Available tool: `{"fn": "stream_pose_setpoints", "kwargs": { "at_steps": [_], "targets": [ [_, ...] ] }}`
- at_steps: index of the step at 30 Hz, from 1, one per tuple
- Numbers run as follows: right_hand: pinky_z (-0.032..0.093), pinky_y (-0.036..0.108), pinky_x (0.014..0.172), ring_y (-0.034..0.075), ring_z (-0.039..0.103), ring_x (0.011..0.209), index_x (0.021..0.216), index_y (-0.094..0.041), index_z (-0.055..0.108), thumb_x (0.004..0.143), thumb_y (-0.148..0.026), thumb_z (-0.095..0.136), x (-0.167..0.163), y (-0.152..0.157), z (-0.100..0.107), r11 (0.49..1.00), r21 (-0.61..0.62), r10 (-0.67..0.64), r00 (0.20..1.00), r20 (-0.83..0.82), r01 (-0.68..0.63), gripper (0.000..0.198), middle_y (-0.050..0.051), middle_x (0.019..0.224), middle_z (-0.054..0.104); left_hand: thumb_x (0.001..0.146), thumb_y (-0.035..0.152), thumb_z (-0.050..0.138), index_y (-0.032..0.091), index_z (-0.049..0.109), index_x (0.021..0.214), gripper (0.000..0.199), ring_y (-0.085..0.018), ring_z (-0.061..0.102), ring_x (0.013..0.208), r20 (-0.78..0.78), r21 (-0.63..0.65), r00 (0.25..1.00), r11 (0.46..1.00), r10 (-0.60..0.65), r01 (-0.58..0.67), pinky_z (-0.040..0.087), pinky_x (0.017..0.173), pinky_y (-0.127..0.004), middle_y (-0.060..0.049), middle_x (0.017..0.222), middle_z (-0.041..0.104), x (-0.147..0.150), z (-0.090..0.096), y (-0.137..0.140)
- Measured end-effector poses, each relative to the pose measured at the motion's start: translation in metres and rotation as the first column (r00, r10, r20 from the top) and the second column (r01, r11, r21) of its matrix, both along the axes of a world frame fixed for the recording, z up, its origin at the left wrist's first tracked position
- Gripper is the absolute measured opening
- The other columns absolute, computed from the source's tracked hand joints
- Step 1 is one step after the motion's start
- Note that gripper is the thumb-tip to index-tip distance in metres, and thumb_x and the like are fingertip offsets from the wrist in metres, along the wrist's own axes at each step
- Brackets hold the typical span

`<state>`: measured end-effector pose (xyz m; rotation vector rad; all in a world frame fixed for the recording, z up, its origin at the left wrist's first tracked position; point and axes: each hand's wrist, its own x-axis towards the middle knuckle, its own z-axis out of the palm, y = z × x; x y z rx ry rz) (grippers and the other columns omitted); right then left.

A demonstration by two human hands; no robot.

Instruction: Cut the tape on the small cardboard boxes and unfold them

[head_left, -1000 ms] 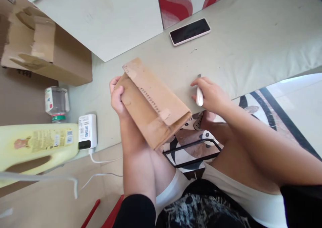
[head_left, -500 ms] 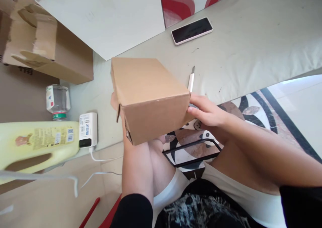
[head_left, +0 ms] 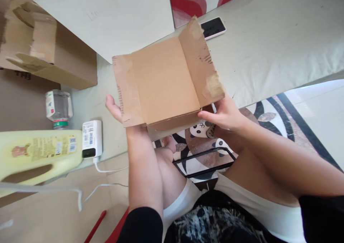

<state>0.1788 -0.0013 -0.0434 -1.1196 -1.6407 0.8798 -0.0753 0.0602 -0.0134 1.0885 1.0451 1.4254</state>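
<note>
A brown cardboard box [head_left: 163, 82] is held up in front of me, its two side flaps spread outward with rough, torn-looking edges. My left hand [head_left: 114, 108] supports it under the left flap; the thumb sticks out past the edge and the other fingers are hidden. At the near right corner, my right hand [head_left: 223, 112] grips the box, thumb on the near side and the fingers partly behind the right flap.
Behind the right flap lies a phone [head_left: 213, 27]. A white box [head_left: 107, 17] and an open carton [head_left: 72, 53] stand at the back left. Closer are a clear bottle [head_left: 59, 107], a cabled power bank [head_left: 91, 139] and a yellow jug [head_left: 40, 150]. A black frame [head_left: 204, 157] sits below.
The box has been turned, so its flaps now spread to both sides instead of a closed face showing. My left thumb has come into view at left. The box now hides the utility knife.
</note>
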Motion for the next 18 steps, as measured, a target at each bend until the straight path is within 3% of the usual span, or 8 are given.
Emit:
{"fn": "stream_pose_setpoints", "kwargs": {
  "at_steps": [4,8,14,18],
  "targets": [
    [0.055,0.053,0.104,0.033,0.066,0.118,0.126,-0.022,0.057,0.082,-0.058,0.071,0.0,0.002,-0.002,0.991,-0.075,-0.108,0.993,0.052,0.112,0.058,0.014,0.124,0.068,0.08,0.062,0.049,0.023,0.057,0.095,0.043,-0.026,0.06,0.123,0.1,0.0,0.992,0.997,0.076,-0.076,0.046,0.11,-0.043,-0.007,0.107,0.07,-0.007,-0.01,0.012],
    [0.061,0.044,0.075,0.024,0.068,0.084,0.11,-0.025,0.059,0.083,-0.046,0.072,0.002,0.007,0.0,0.957,-0.066,-0.27,0.951,0.15,0.283,0.036,0.006,0.097,0.07,0.078,0.068,0.049,0.023,0.059,0.083,0.047,-0.028,0.063,0.115,0.077,-0.037,0.995,0.998,0.057,-0.054,0.046,0.11,-0.044,-0.008,0.101,0.07,-0.013,-0.006,0.011],
    [0.059,0.041,0.071,0.022,0.065,0.078,0.105,-0.025,0.057,0.08,-0.038,0.073,-0.002,0.007,0.003,0.935,-0.079,-0.325,0.924,0.204,0.346,0.032,0.003,0.089,0.067,0.076,0.059,0.058,0.022,0.063,0.076,0.037,-0.033,0.062,0.124,0.099,0.012,0.993,0.998,-0.058,0.057,0.046,0.111,-0.05,-0.01,0.098,0.072,-0.015,0.004,-0.005],
    [0.06,0.04,0.07,0.021,0.064,0.076,0.103,-0.025,0.059,0.08,-0.035,0.072,-0.004,0.007,0.001,0.931,-0.082,-0.338,0.924,0.179,0.357,0.028,0.002,0.087,0.067,0.075,0.056,0.064,0.022,0.063,0.071,0.034,-0.033,0.057,0.132,0.106,-0.009,0.994,0.999,-0.036,0.037,0.047,0.112,-0.05,-0.01,0.09,0.073,-0.018,-0.001,-0.009]
  ]
}}
